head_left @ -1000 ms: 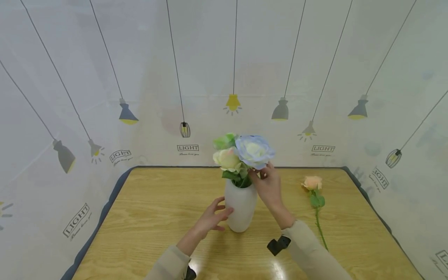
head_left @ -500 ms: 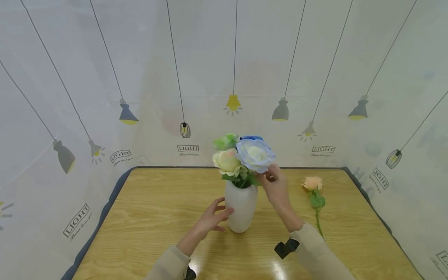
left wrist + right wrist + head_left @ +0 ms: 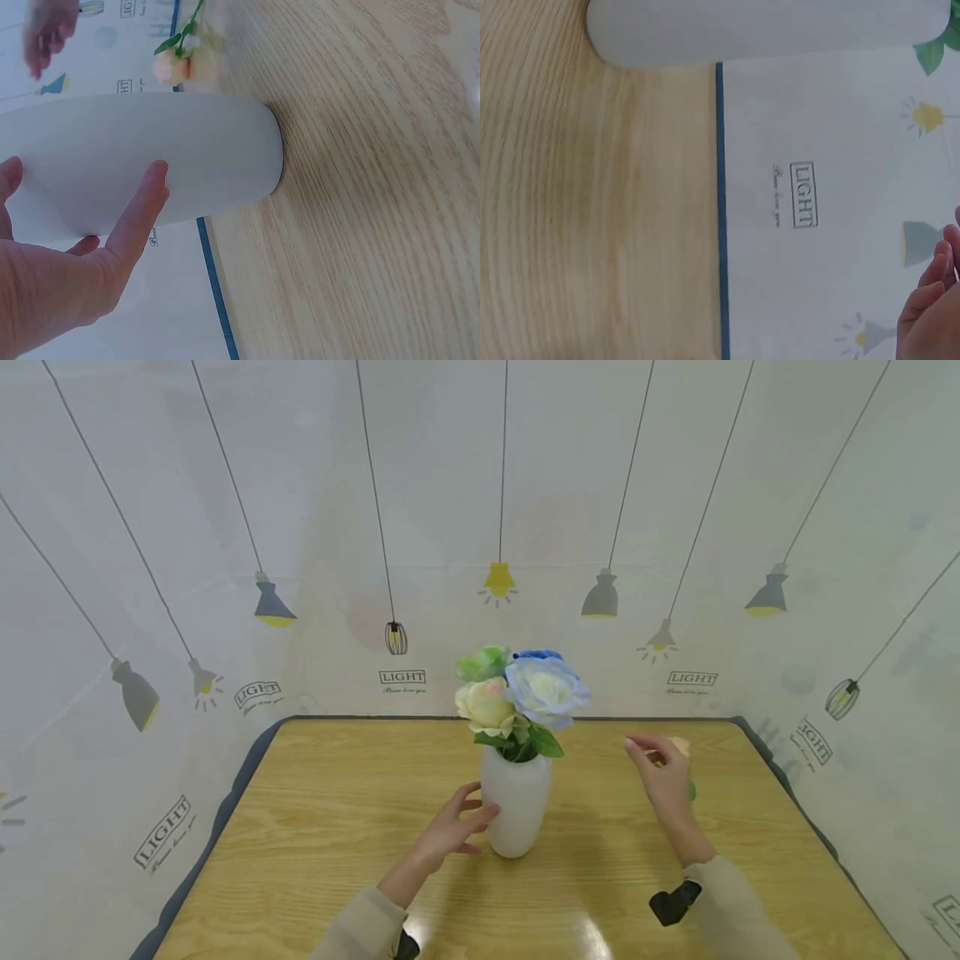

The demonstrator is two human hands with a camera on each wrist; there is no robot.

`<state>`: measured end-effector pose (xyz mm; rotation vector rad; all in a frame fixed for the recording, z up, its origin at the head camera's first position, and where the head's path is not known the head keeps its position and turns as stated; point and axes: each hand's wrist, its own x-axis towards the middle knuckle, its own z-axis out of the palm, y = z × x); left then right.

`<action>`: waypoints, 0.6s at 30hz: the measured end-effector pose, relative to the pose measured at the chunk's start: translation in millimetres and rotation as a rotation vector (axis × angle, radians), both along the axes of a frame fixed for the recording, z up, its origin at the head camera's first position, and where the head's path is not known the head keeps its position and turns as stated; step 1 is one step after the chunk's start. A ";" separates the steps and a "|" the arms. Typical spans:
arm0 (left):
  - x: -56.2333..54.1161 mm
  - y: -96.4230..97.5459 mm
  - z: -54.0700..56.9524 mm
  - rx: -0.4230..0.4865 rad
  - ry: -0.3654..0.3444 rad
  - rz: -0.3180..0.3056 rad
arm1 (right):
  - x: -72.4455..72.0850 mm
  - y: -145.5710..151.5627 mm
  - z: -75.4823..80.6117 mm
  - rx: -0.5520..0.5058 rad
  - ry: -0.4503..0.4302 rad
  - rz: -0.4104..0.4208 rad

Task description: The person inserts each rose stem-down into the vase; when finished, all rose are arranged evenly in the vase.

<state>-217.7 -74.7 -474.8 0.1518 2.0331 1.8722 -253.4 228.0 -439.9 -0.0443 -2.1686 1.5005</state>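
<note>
A white vase (image 3: 513,802) stands upright on the wooden table, holding a pale blue flower (image 3: 547,689), a cream rose (image 3: 489,706), a green bloom (image 3: 483,662) and a dark blue one (image 3: 538,654) behind. Spread fingers of my left hand (image 3: 444,833) touch the vase's left side; the left wrist view shows a finger (image 3: 142,206) lying against its wall. My right hand (image 3: 666,777), fingers loosely bent and holding nothing, is in the air right of the vase. It partly covers a peach rose (image 3: 681,746) on the table, whose stem is hidden in the head view.
The wooden table (image 3: 330,810) has a dark blue border along its back and sides. Pale sheets (image 3: 420,485) printed with hanging lamps and LIGHT labels rise behind it and on both sides. A black wrist device (image 3: 673,903) sits by my right cuff.
My right hand has let go below the pale blue flower and moved right, over the peach rose. The dark blue bloom has come into view. My left hand stays at the vase.
</note>
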 end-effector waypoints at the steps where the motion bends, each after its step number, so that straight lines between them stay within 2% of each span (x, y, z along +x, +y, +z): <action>1: 0.0 0.0 0.1 -0.001 0.001 -0.001 | -1.7 7.1 -6.0 0.008 -0.038 -0.024; 4: 0.1 0.0 0.7 -0.004 -0.001 -0.001 | -2.7 25.2 -20.3 0.055 -0.134 -0.079; 8: 0.6 0.1 1.2 -0.005 -0.004 -0.001 | -1.8 47.3 -39.9 0.080 -0.246 -0.085; 10: 0.8 0.1 1.3 -0.004 -0.005 -0.002 | -7.2 63.6 -62.5 0.084 -0.265 -0.094; 11: 0.8 0.0 1.2 -0.004 -0.005 -0.003 | -13.7 75.7 -81.3 0.110 -0.260 -0.102; 13: 0.8 -0.1 1.0 -0.003 -0.005 -0.003 | -13.5 84.6 -89.9 0.103 -0.308 -0.094; 15: 0.7 -0.1 0.9 -0.003 -0.006 -0.002 | -25.3 106.4 -124.9 0.143 -0.313 -0.125; 16: 0.7 -0.1 0.8 -0.004 -0.006 -0.001 | -28.5 114.9 -136.9 0.154 -0.341 -0.130; 17: 0.7 0.0 0.8 -0.004 -0.007 -0.001 | -30.0 120.7 -146.0 0.162 -0.355 -0.138; 18: 0.7 0.1 0.8 -0.004 -0.007 -0.001 | -28.4 123.2 -148.8 0.146 -0.386 -0.146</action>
